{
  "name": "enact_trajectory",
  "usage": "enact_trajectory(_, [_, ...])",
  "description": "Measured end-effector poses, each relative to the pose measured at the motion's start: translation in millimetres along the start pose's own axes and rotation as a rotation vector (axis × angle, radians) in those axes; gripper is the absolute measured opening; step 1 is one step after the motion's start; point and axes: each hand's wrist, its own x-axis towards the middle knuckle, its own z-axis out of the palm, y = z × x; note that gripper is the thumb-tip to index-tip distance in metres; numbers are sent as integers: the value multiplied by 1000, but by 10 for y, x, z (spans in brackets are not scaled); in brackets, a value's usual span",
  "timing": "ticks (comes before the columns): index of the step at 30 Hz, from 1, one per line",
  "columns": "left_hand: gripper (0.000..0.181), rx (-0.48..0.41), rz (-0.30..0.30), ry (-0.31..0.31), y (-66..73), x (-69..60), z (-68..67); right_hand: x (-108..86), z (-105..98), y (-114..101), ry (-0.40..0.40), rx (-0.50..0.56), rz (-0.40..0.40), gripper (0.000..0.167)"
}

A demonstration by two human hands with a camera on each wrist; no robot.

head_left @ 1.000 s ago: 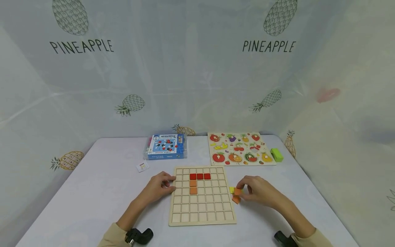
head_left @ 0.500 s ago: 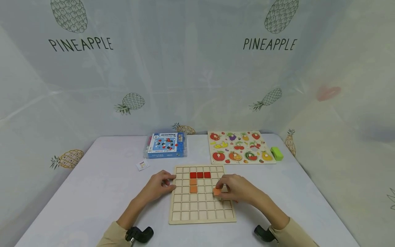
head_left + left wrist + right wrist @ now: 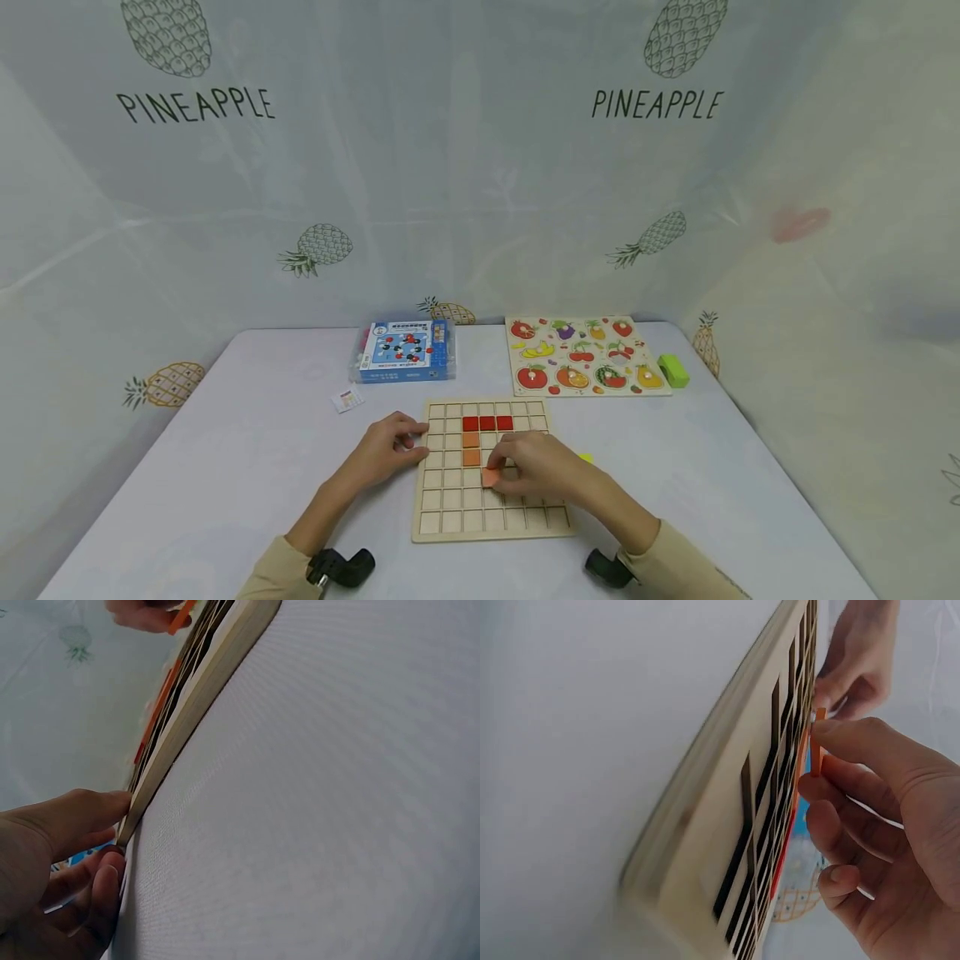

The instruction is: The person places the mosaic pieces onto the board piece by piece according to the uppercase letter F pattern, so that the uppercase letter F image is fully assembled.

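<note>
A light wooden grid board (image 3: 450,522) lies on the table, with a row of red square tiles (image 3: 487,423) and two orange tiles (image 3: 471,457) below its left end. My right hand (image 3: 542,465) pinches another orange square tile (image 3: 490,477) between thumb and fingers, low over the grid, right of and below the lower orange one. In the right wrist view this held tile (image 3: 817,742) stands edge-on to the camera. At the board's left edge, my left hand (image 3: 386,450) rests its thumb and fingertips against the rim. A yellow tile (image 3: 586,458) peeks out behind the right forearm.
Behind the board stand a blue boxed set (image 3: 401,354) and a fruit puzzle board (image 3: 585,357). A green block (image 3: 673,371) sits beside the puzzle. A small white card (image 3: 348,401) lies at the left. A printed curtain rises behind the table.
My right hand has picked up an orange tile from the right of the board and carried it left over the grid. The left hand stays at the board's edge.
</note>
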Motion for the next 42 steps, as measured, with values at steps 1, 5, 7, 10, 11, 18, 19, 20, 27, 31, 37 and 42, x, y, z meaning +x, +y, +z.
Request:
enact_trajectory(1, [38,1,-4,-2,-2,2,2,16,10,-17,4,-6,-6,16])
enact_trajectory(5, [38,3,-9,-5,-11,5,12,68,54,-68,14,-24,-12,16])
enact_trajectory(7, [38,4,-5,-4,-15,6,15,87,68,-81,17,-36,-15,15])
enact_trajectory(10, [38,4,-10,-4,-12,6,18,111,92,-87,20,-56,-14,15])
enact_trajectory(11, [38,3,-13,-4,-9,5,18,119,102,-85,20,-60,-11,15])
enact_trajectory(18, [38,2,-6,-5,-19,-4,23,160,140,-97,15,-50,9,19])
enact_trajectory(19, [38,4,-3,-5,-20,-4,24,162,141,-100,14,-46,6,19])
enact_trajectory(20, [38,6,5,-4,-21,-5,23,165,141,-105,15,-42,3,19])
enact_trajectory(27, [37,4,19,13,-10,-3,13,188,151,-114,30,-36,-15,19])
enact_trajectory(31, [38,10,13,8,-7,5,5,194,138,-119,9,-15,3,19])
enact_trajectory(37, [38,16,23,12,-19,-2,9,197,132,-134,0,-8,13,19])
enact_trajectory(42, [38,14,37,25,-27,-9,13,194,133,-127,-2,-9,22,19])
